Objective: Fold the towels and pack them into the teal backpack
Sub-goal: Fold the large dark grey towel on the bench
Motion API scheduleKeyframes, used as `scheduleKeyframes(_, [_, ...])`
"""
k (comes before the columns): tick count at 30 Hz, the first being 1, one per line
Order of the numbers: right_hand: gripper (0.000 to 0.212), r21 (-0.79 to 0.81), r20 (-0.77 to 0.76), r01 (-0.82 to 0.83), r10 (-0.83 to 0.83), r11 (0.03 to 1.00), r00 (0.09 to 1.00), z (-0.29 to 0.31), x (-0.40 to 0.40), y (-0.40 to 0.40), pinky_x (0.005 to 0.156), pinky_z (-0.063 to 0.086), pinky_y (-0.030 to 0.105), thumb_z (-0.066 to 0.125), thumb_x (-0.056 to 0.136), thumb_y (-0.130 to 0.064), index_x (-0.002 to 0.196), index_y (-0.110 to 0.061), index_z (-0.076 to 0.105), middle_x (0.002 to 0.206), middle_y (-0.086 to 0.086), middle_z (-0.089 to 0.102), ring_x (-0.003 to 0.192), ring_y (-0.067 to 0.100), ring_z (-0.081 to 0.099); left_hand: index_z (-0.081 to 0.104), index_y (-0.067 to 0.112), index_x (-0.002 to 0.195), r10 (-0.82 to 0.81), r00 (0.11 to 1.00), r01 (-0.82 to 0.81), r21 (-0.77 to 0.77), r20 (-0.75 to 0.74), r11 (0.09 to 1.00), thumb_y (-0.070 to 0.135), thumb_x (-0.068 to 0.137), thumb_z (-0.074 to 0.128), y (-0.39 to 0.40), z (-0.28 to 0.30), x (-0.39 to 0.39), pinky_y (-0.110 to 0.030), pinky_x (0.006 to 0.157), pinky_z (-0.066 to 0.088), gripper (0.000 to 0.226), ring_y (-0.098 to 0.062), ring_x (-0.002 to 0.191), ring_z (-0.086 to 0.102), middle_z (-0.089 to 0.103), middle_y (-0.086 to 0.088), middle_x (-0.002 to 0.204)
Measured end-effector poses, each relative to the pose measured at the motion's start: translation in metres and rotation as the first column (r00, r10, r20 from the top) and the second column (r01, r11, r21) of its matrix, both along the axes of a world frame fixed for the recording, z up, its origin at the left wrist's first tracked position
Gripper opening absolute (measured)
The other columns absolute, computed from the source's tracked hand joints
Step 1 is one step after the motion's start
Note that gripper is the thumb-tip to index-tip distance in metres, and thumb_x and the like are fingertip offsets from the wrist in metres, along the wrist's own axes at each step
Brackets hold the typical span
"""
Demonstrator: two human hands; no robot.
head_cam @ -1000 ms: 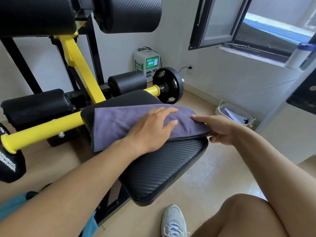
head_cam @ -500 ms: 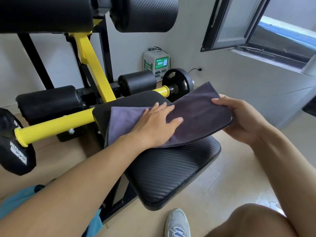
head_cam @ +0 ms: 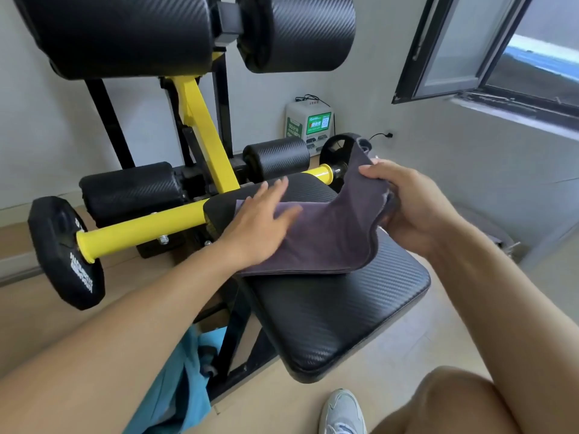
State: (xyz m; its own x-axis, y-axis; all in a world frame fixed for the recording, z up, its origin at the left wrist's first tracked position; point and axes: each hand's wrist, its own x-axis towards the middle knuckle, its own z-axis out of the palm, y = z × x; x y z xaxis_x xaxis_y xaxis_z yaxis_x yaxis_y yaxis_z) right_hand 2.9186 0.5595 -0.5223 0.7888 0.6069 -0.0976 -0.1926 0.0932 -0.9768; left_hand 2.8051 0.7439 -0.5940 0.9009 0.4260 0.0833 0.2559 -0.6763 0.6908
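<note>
My left hand [head_cam: 263, 220] lies flat with fingers straight, pressing the dark grey microfibre towel [head_cam: 326, 233] onto the black carbon-pattern padded bench seat [head_cam: 338, 311]. My right hand [head_cam: 404, 205], at 3 o'clock of it, grips the towel's lifted end, thumb on top, raising it clear of the pad. A teal fabric backpack [head_cam: 185, 389] shows at 7 o'clock, below my left forearm, partly hidden
</note>
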Motion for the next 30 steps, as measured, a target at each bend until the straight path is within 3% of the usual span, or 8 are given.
scheduleKeyframes(2, [0.013, -0.013, 0.063, 0.001, 0.0, 1.0, 0.998, 0.0, -0.008, 0.016, 0.048, 0.038, 0.028, 0.065, 0.092, -0.01, 0.084, -0.017, 0.059, 0.074, 0.005, 0.053, 0.057, 0.017, 0.051, 0.046, 0.028, 0.151, 0.207, 0.927, -0.076, -0.386, 0.312, 0.919, 0.032, 0.106, 0.049, 0.013, 0.01, -0.006, -0.029, 0.121, 0.029, 0.045, -0.004, 0.141, 0.042, 0.048, 0.008, 0.155])
scheduleKeyframes(4, [0.013, -0.061, 0.141, -0.003, 0.012, 0.998, 0.99, -0.001, -0.018, 0.034, 0.043, 0.038, 0.025, 0.068, 0.092, -0.01, 0.09, -0.017, 0.057, 0.069, 0.0, 0.052, 0.051, 0.015, 0.049, 0.069, 0.025, 0.119, 0.503, 0.741, -0.233, -0.532, 0.445, 0.814, 0.02, 0.102, 0.055, 0.031, 0.016, -0.017, -0.027, 0.099, 0.052, 0.023, 0.001, 0.103, 0.065, 0.073, 0.01, 0.114])
scheduleKeyframes(7, [0.014, -0.212, 0.26, -0.014, 0.07, 0.977, 0.963, -0.007, -0.033, 0.06, 0.038, 0.039, 0.022, 0.071, 0.089, -0.014, 0.091, -0.019, 0.058, 0.07, 0.004, 0.055, 0.048, 0.018, 0.047, 0.071, 0.019, 0.092, 0.713, 0.582, -0.401, -0.625, 0.392, 0.67, 0.012, 0.097, 0.054, 0.057, 0.01, -0.032, -0.029, 0.058, 0.052, 0.019, -0.006, 0.057, 0.056, 0.061, 0.005, 0.069])
scheduleKeyframes(12, [0.023, -0.476, 0.405, -0.03, 0.249, 0.879, 0.88, -0.019, -0.055, 0.092, 0.041, 0.046, 0.022, 0.068, 0.09, -0.022, 0.111, -0.022, 0.059, 0.065, -0.001, 0.054, 0.052, 0.013, 0.052, 0.073, 0.017, 0.097, 0.557, 0.818, -0.339, -0.662, 0.143, 0.668, 0.021, 0.098, 0.061, 0.067, -0.002, -0.045, -0.024, 0.051, 0.052, 0.012, -0.015, 0.066, 0.059, 0.065, -0.002, 0.078])
scheduleKeyframes(17, [0.022, -0.601, 0.485, -0.023, 0.388, 0.799, 0.784, -0.026, -0.068, 0.109, 0.048, 0.059, 0.035, 0.066, 0.093, -0.025, 0.112, -0.019, 0.056, 0.076, 0.003, 0.066, 0.046, 0.021, 0.064, 0.072, 0.02, 0.102, 0.502, 0.858, -0.333, -0.622, 0.112, 0.709, 0.027, 0.099, 0.062, 0.066, -0.006, -0.046, -0.028, 0.056, 0.052, 0.013, -0.016, 0.071, 0.063, 0.068, -0.001, 0.081])
scheduleKeyframes(23, [0.033, -0.642, 0.406, -0.141, 0.491, 0.753, 0.771, -0.028, -0.074, 0.116, 0.043, 0.054, 0.028, 0.074, 0.088, -0.038, 0.11, -0.022, 0.055, 0.074, 0.005, 0.072, 0.046, 0.013, 0.06, 0.072, 0.022, 0.106, 0.397, 0.916, -0.281, -0.621, 0.053, 0.732, 0.032, 0.099, 0.062, 0.064, -0.006, -0.051, -0.025, 0.055, 0.049, 0.016, -0.012, 0.072, 0.065, 0.075, 0.006, 0.079])
scheduleKeyframes(26, [0.023, -0.532, 0.39, -0.163, 0.411, 0.831, 0.824, -0.022, -0.065, 0.111, 0.042, 0.05, 0.027, 0.071, 0.093, -0.026, 0.112, -0.018, 0.061, 0.068, 0.004, 0.071, 0.048, 0.016, 0.06, 0.072, 0.022, 0.103, 0.372, 0.927, -0.266, -0.609, 0.051, 0.747, 0.033, 0.097, 0.064, 0.064, -0.005, -0.052, -0.026, 0.056, 0.048, 0.015, -0.011, 0.069, 0.065, 0.077, 0.005, 0.082])
scheduleKeyframes(30, [0.009, -0.376, 0.627, 0.138, 0.142, 0.916, 0.766, -0.013, -0.035, 0.099, 0.054, 0.047, 0.027, 0.07, 0.089, -0.02, 0.094, -0.027, 0.066, 0.063, -0.007, 0.071, 0.054, 0.012, 0.062, 0.072, 0.023, 0.1, 0.351, 0.934, -0.258, -0.559, 0.063, 0.788, 0.035, 0.094, 0.069, 0.06, -0.003, -0.052, -0.026, 0.055, 0.044, 0.014, -0.011, 0.068, 0.063, 0.077, 0.005, 0.088])
